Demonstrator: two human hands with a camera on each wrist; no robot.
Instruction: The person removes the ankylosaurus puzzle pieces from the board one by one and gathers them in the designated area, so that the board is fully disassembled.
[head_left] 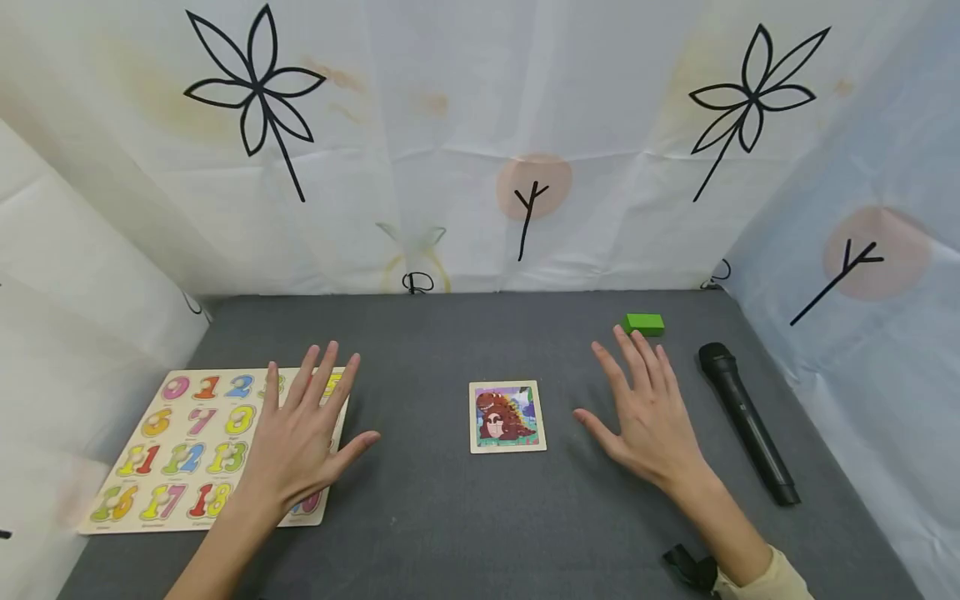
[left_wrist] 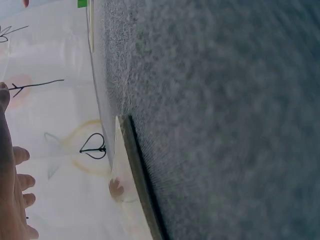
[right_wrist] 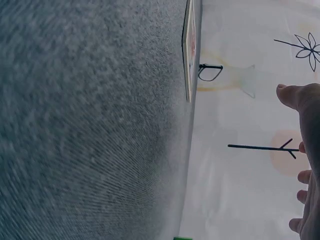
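My left hand (head_left: 298, 442) hovers over the right part of a wooden number puzzle board (head_left: 172, 452), its fingers straight and spread, holding nothing. Some of the board's colored numbers are hidden behind that hand. On the grey table between both hands lies a small square picture puzzle (head_left: 507, 417) showing a red dinosaur. My right hand (head_left: 651, 417) is spread to the right of that picture, also holding nothing. Just beyond its fingertips in the head view sits a green block (head_left: 644, 324). Both wrist views show the hands raised off the grey cloth.
A black microphone (head_left: 748, 423) lies at the right, near the side curtain. A dark strap (head_left: 690, 569) is at the right wrist, by the pale sleeve (head_left: 772, 579). White patterned curtains (head_left: 465, 125) enclose the grey table (head_left: 435, 517) at the back and sides.
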